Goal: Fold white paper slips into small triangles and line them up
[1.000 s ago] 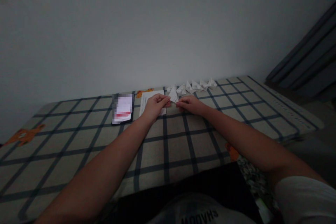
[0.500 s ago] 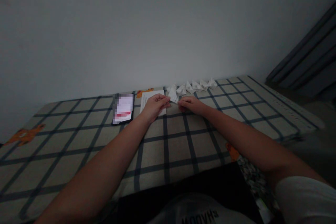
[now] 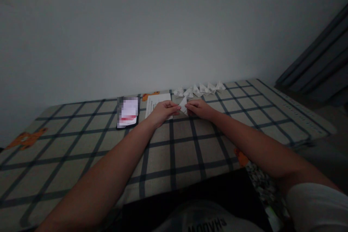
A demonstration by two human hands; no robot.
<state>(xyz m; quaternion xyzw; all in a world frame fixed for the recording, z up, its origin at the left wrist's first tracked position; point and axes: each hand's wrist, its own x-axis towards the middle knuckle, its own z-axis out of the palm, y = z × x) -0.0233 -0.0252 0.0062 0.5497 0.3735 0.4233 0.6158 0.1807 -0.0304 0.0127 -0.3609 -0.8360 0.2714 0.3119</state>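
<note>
Folded paper: a small white piece [image 3: 183, 105], pointed at the top, held between the two hands near the far side of the table, just in front of the left end of the paper row; its finer creases are too small to tell.
Left hand: the hand [image 3: 163, 111] reaches in from the left, its grip closed on the piece's left edge, thumb and fingertips pinched together.
Right hand: the hand [image 3: 199, 108] comes from the right with fingers curled, its grip closed on the piece's right edge.
Arms: both bare forearms stretch forward and converge on the paper; a white sleeve [image 3: 312, 203] covers the right upper arm.
Paper row: several white folded shapes [image 3: 203, 89] with peaked tops, set close together along the far edge, slanting away to the right.
Printed sheet: white paper [image 3: 160, 98] lying flat beyond the left hand, partly covered by it, with dark print toward its left side.
Lit device: a dark-rimmed screen [image 3: 128, 112] left of the sheet, its display masked by coarse blocks.
Table: a pale cloth [image 3: 185, 156] with dark checked lines and orange figures [image 3: 27, 139].
Room: dim, with a plain grey wall [image 3: 163, 36] behind and a dark curtain [image 3: 320, 47] at right.
</note>
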